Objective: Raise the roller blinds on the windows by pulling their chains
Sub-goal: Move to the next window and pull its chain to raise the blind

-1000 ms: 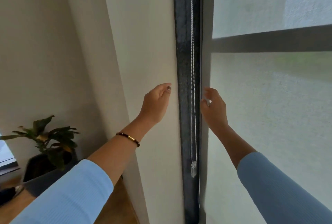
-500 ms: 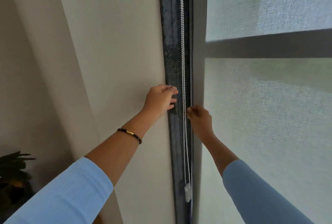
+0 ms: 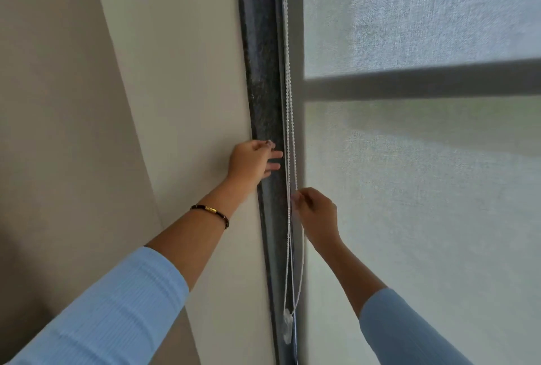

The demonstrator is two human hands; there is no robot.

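A white bead chain (image 3: 288, 95) hangs as a loop along the dark window frame (image 3: 260, 77), ending in a small clear weight (image 3: 287, 324) low down. The pale grey roller blind (image 3: 424, 189) is lowered over the window on the right. My right hand (image 3: 317, 215) pinches one strand of the chain between thumb and fingers, pulling it slightly off the vertical. My left hand (image 3: 253, 161) rests flat against the frame just left of the chain, fingers spread, holding nothing. A dark beaded bracelet (image 3: 210, 212) sits on the left wrist.
A cream wall (image 3: 175, 101) runs along the left of the frame. A horizontal window bar (image 3: 424, 83) shows as a dark band behind the blind fabric.
The view has tilted up and moved closer, so the plant has left the picture. My right hand has come across from the blind to the chain and pinched one strand. The left hand reached the frame.
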